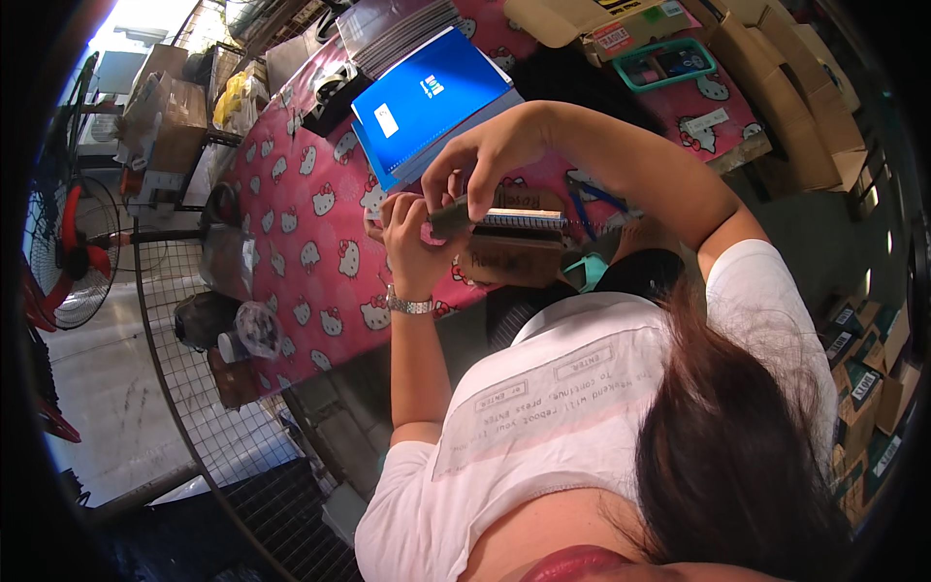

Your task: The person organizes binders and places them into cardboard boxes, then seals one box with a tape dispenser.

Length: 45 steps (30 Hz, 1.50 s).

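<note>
Both hands meet above the near edge of the table, around a small flat olive-grey piece [448,219] whose kind I cannot make out. My left hand [415,238], with a metal watch [408,302] on its wrist, has its fingers closed at the piece's left end. From above, my right hand [495,150] pinches the piece with bent fingers, its thumb pointing down. Just right of the fingers a spiral-bound notepad [529,221] is seen edge-on. Beneath it lies a brown cardboard piece [514,260] with handwriting. Beyond the hands rests a stack topped by a blue notebook [427,92].
A pink patterned cloth [305,257] covers the table. At the far right are a teal-rimmed tray [664,64] and cardboard boxes [795,107]. Scissors with blue handles [596,199] lie near my right arm. A red fan [76,247] and wire grid panel [208,388] stand left.
</note>
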### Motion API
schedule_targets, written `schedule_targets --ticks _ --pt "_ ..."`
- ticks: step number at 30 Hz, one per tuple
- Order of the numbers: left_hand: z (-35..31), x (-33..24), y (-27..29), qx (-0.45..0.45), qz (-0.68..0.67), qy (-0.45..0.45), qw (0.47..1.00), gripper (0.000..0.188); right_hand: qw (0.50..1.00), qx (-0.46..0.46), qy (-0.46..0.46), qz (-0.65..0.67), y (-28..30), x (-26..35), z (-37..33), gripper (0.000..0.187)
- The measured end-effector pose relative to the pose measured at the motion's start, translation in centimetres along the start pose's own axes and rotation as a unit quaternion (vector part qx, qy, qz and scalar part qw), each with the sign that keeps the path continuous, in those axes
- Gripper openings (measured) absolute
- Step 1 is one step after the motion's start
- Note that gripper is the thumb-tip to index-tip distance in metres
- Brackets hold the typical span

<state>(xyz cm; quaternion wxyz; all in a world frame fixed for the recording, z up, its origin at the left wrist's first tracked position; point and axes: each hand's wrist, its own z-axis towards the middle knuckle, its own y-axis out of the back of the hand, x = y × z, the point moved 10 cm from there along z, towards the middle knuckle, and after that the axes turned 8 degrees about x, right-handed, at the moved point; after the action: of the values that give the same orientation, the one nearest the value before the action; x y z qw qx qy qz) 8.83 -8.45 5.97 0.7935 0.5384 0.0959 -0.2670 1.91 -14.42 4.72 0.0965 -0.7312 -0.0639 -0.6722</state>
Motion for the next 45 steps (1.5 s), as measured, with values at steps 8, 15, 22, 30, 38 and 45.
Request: schedule_targets --ticks 8,15,22,30,38,45 --pt "-0.2 1.7 1.8 0.0 0.019 0.001 1.0 0.042 0.988 -0.021 -0.064 -0.137 1.2 -0.5 1.7 0.048" --pt "-0.3 5.0 2.8 0.036 0.0 0.022 0.999 0.035 0.988 -0.016 -0.077 -0.135 2.1 -0.2 4.0 0.045" --pt "-0.5 7.3 1.3 0.1 -0.165 0.064 0.979 0.031 0.99 -0.007 -0.065 -0.128 2.3 -0.1 5.0 0.043" --pt "-0.6 8.7 0.8 0.101 -0.236 0.081 0.963 0.033 0.985 -0.073 -0.073 -0.14 3.8 -0.2 4.8 0.043" --pt "-1.2 10.1 1.0 0.049 -0.348 0.121 0.928 0.034 0.996 -0.06 -0.011 -0.064 3.5 -0.2 5.9 0.039" --pt "-0.4 10.3 0.7 0.067 -0.381 0.126 0.914 0.031 0.756 -0.498 -0.178 -0.386 15.1 -4.0 -6.8 0.037"
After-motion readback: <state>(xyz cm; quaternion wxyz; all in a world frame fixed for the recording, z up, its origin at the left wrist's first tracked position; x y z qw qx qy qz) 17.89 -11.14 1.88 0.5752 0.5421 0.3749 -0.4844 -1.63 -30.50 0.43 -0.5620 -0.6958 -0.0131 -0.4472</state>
